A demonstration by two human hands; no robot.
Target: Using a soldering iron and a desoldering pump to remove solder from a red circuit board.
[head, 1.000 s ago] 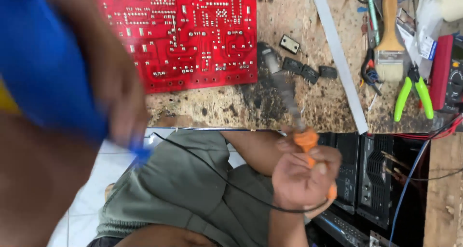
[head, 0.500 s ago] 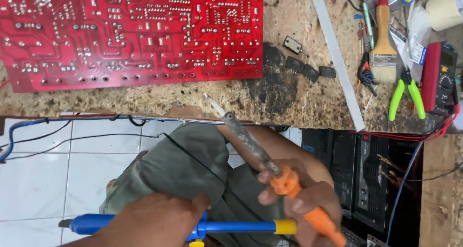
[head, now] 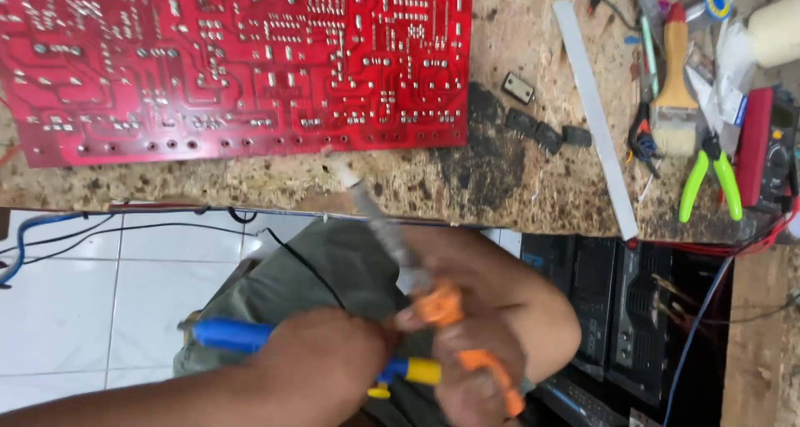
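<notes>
While the right hand (head: 467, 352) wraps tightly round one orange-handled soldering iron (head: 417, 269), its blurred metal shaft slants up toward the bench edge, tip just short of the single red circuit board (head: 242, 60). Below it, the left hand (head: 333, 360) is clenched on one blue plastic desoldering pump (head: 233, 335) with a yellow end, held level over the lap. On the rough, speckled bench (head: 517, 177) lie one flat-bristled paintbrush (head: 673, 94), one pair of green-handled cutters (head: 708, 177), one long white strip (head: 596, 110) and four small black components (head: 542, 131).
</notes>
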